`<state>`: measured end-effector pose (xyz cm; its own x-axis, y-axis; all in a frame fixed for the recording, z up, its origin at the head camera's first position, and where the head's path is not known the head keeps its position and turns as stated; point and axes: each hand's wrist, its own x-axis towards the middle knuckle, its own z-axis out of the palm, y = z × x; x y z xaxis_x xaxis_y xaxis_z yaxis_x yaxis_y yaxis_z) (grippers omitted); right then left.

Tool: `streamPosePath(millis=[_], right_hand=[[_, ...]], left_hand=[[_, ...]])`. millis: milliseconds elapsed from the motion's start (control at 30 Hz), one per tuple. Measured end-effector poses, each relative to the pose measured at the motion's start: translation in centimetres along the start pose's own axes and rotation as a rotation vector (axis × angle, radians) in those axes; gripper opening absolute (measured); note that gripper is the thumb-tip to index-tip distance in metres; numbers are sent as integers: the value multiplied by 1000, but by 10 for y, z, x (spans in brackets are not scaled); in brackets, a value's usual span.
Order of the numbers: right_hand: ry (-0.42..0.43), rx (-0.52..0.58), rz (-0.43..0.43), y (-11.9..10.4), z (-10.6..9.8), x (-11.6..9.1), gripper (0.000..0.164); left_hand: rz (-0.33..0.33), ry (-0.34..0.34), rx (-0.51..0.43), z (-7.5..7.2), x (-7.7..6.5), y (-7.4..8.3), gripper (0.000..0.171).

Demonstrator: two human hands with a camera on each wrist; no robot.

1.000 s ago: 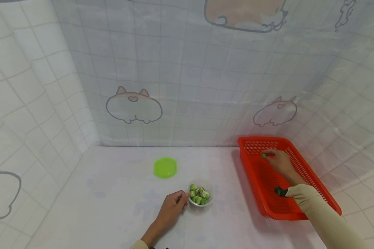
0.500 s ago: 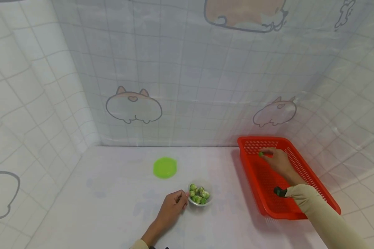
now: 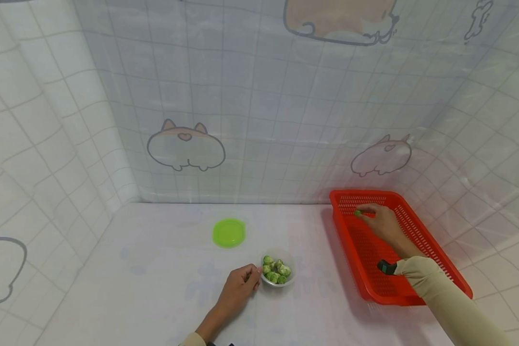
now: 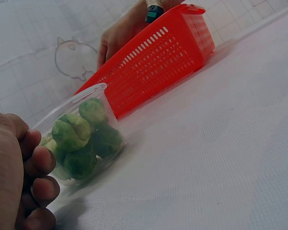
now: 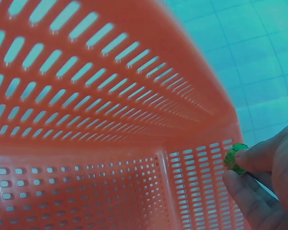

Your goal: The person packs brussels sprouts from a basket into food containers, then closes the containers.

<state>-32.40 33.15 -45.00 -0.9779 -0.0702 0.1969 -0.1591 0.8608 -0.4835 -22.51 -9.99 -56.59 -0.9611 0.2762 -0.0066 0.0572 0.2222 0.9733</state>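
Pinched between the thumb and fingertips of my right hand (image 3: 385, 222) is a small green Brussels sprout (image 5: 235, 158), held over the far end of the red plastic basket (image 3: 358, 259). On the table, a clear round tub (image 4: 97, 87) holds several Brussels sprouts (image 4: 71, 132). My left hand (image 3: 239, 290) grips the tub's left rim between thumb and curled fingers, with the forearm coming up from the lower edge of the head view. The part of the rim under those fingers is hidden in the left wrist view.
A bright green lid (image 3: 228, 233) lies flat on the white tabletop (image 3: 164, 283), behind and left of the tub. Grid-patterned sheeting (image 3: 259, 105) rises at the back and both sides. The basket stands close to the right side.
My right hand has drifted a little left and toward the basket's far left corner, still pinching the sprout. The left hand and the tub have stayed in place.
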Motion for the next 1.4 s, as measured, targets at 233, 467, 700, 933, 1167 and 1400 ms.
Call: streamPosePath(millis=[233,467,700,933,1167,1400], right_hand=[[4,14,-6,-2,0,1,27],[15,6,-16,-12,-1,1,26],[8,41,-10,-20,-1,1,25],[-1,56,2,-27,0,2,25],[6,64,-14,-35,2,3,25],[-15,89,-12,-46,2,2,26]], left_hand=[[0,-1,-23,0,-2,6,40],[19,1,-10,1,0,0,40],[14,0,18,1,0,-1,42],[9,-2,8,1,0,0,42],[5,-5,-11,0,0,-1,39],[6,-6,1,-1,0,0,40]])
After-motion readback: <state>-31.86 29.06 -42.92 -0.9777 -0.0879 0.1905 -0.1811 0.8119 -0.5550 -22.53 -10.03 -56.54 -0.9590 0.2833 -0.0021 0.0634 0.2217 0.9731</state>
